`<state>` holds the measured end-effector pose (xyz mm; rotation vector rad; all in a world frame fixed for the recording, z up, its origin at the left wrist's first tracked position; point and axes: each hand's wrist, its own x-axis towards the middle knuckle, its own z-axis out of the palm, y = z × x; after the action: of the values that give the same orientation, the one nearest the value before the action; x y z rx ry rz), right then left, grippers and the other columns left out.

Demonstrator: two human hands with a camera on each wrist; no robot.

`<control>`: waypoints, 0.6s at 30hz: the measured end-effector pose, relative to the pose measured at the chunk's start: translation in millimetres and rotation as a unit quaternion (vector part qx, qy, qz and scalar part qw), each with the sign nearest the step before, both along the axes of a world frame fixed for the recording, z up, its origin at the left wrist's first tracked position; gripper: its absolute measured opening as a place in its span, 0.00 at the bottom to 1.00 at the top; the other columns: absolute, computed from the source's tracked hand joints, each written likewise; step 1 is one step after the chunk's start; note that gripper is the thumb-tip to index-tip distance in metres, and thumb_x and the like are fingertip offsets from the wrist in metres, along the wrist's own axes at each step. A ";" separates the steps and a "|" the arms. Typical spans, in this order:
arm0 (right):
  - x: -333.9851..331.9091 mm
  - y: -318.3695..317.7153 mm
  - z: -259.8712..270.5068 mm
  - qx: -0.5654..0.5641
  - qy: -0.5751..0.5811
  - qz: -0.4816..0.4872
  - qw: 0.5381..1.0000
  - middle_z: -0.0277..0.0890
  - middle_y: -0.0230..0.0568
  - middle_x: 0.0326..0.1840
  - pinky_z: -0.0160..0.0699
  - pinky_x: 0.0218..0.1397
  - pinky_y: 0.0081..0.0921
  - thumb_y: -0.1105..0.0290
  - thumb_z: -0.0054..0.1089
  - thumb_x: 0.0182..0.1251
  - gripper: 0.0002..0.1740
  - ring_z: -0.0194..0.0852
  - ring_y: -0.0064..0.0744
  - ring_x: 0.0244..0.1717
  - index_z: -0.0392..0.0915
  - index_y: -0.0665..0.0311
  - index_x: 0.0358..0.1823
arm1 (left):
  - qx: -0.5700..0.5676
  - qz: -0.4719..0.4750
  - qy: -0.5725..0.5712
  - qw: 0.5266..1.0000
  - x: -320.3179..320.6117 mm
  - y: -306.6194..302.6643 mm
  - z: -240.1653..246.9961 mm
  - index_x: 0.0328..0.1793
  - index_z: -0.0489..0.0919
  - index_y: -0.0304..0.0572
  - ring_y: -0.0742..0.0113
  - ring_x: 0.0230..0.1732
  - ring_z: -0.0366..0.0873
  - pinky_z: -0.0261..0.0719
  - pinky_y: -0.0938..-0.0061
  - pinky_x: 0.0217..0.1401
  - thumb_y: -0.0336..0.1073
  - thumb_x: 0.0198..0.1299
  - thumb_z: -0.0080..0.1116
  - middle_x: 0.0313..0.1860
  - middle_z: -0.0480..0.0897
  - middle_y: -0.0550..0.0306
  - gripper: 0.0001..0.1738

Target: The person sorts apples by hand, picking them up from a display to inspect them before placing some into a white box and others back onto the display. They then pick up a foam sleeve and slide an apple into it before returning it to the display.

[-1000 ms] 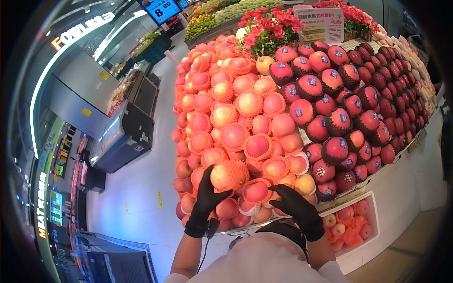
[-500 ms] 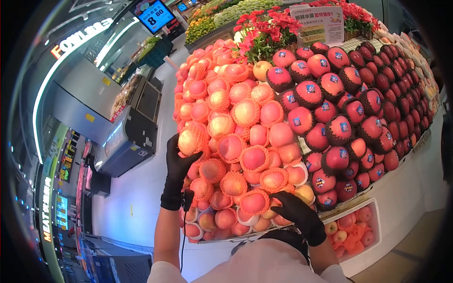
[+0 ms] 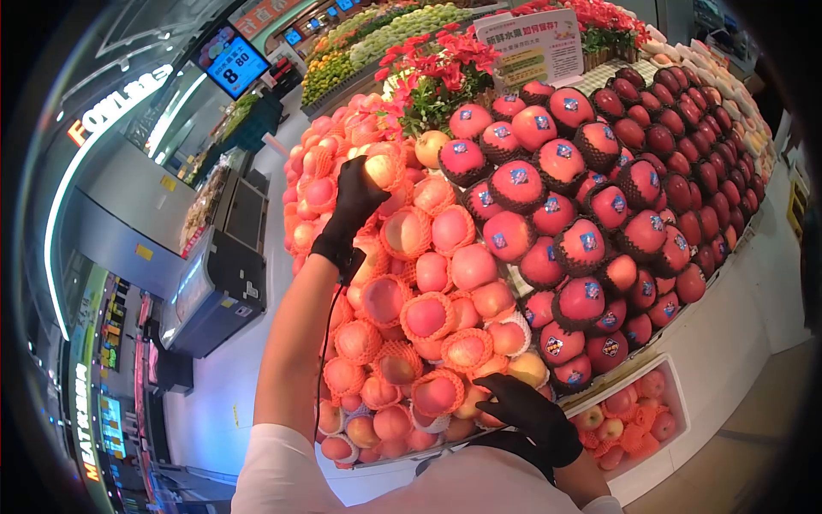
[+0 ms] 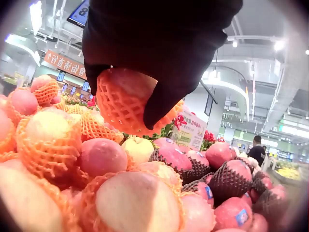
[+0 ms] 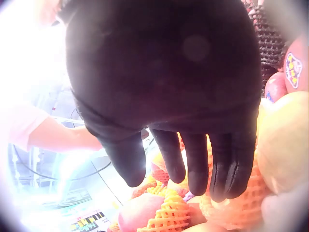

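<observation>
My left hand [image 3: 358, 195], in a black glove, grips an apple [image 3: 385, 170] wrapped in an orange foam net, over the far part of the pile of net-wrapped apples [image 3: 425, 315]. The left wrist view shows the thumb and fingers curled round this apple [image 4: 126, 104], held above the other fruit. My right hand [image 3: 524, 409], also gloved in black, is at the front edge of the pile with its fingers loosely extended. In the right wrist view its fingers [image 5: 195, 166] hang relaxed over orange-netted apples [image 5: 169, 212], with nothing gripped.
Dark red apples [image 3: 582, 300] in black nets with stickers fill the right half of the stand. Red flowers [image 3: 441, 73] and a printed sign [image 3: 539, 50] stand at the back. A white bin [image 3: 676, 385] of apples is set into the front, right side.
My left hand has carried the netted apple from the near part of the pile, along its left side, to the far end. My right hand has stayed near the front edge.
</observation>
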<state>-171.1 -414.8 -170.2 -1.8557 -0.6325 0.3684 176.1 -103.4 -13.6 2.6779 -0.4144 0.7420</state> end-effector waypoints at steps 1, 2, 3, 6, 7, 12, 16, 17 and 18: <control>1.2 -2.1 4.2 0.005 0.003 -0.009 1.000 0.78 0.57 0.54 0.76 0.57 0.45 0.63 0.64 0.65 0.27 0.78 0.56 0.54 0.73 0.64 0.63 | 0.018 0.004 0.006 1.000 11.5 -9.2 -0.6 0.65 0.72 0.36 0.39 0.61 0.73 0.73 0.55 0.66 0.35 0.31 0.82 0.60 0.76 0.37 0.49; 0.5 -8.4 14.3 0.026 0.013 -0.018 0.999 0.78 0.57 0.54 0.78 0.55 0.44 0.63 0.66 0.64 0.27 0.79 0.56 0.52 0.73 0.65 0.62 | 0.034 -0.013 -0.029 0.999 31.8 -8.0 -13.3 0.62 0.74 0.37 0.38 0.59 0.75 0.75 0.54 0.64 0.40 0.30 0.83 0.57 0.78 0.38 0.47; 1.1 -8.5 13.7 0.029 0.015 -0.020 0.999 0.78 0.57 0.53 0.78 0.55 0.44 0.63 0.66 0.64 0.27 0.79 0.56 0.52 0.73 0.65 0.62 | 0.052 0.002 -0.017 0.999 36.7 -19.2 -12.0 0.61 0.75 0.37 0.39 0.59 0.75 0.75 0.54 0.64 0.42 0.30 0.83 0.56 0.79 0.39 0.47; 3.9 -6.8 11.1 0.012 0.029 -0.018 0.999 0.79 0.58 0.50 0.78 0.53 0.43 0.64 0.67 0.63 0.27 0.80 0.55 0.50 0.73 0.66 0.61 | 0.077 0.031 0.028 0.996 55.1 -44.9 -10.2 0.59 0.79 0.40 0.43 0.58 0.78 0.76 0.55 0.63 0.50 0.30 0.83 0.55 0.81 0.41 0.46; 4.5 -8.8 13.9 0.028 0.046 -0.020 0.998 0.79 0.58 0.49 0.78 0.52 0.43 0.64 0.67 0.63 0.26 0.80 0.55 0.49 0.73 0.66 0.61 | 0.088 0.035 0.055 0.994 64.3 -44.9 -14.0 0.60 0.78 0.41 0.43 0.58 0.78 0.77 0.56 0.63 0.50 0.30 0.83 0.55 0.81 0.41 0.47; 4.6 -14.2 14.1 0.093 0.073 -0.040 0.992 0.79 0.58 0.47 0.78 0.50 0.43 0.65 0.66 0.64 0.24 0.81 0.53 0.48 0.73 0.67 0.59 | 0.142 0.043 0.188 0.971 95.3 -42.8 -25.7 0.69 0.74 0.47 0.44 0.61 0.79 0.79 0.57 0.62 0.51 0.29 0.85 0.58 0.81 0.42 0.54; 8.2 -16.9 21.0 0.071 0.055 -0.033 0.995 0.79 0.57 0.48 0.78 0.52 0.41 0.66 0.65 0.66 0.24 0.81 0.51 0.49 0.72 0.67 0.61 | 0.042 -0.002 0.219 0.975 83.6 -44.2 -14.8 0.69 0.72 0.44 0.46 0.62 0.79 0.78 0.58 0.64 0.49 0.26 0.86 0.61 0.81 0.43 0.57; 9.2 -16.8 20.4 0.060 0.058 -0.026 0.996 0.78 0.57 0.50 0.77 0.53 0.41 0.66 0.64 0.67 0.24 0.80 0.51 0.50 0.72 0.67 0.62 | 0.036 -0.009 0.201 0.979 83.4 -41.9 -15.1 0.70 0.72 0.42 0.46 0.63 0.78 0.77 0.59 0.65 0.48 0.26 0.86 0.61 0.80 0.42 0.58; 9.9 -17.3 20.4 0.048 0.061 -0.019 0.997 0.78 0.56 0.51 0.77 0.54 0.40 0.67 0.64 0.67 0.25 0.80 0.50 0.51 0.71 0.67 0.62 | 0.031 -0.015 0.183 0.983 86.2 -34.1 -19.2 0.71 0.71 0.41 0.47 0.64 0.77 0.76 0.59 0.66 0.47 0.26 0.87 0.61 0.80 0.42 0.59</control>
<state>-161.2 -432.1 -149.8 -1.7366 -0.5218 0.4148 262.3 -137.5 -32.8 2.7778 -0.3835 0.2208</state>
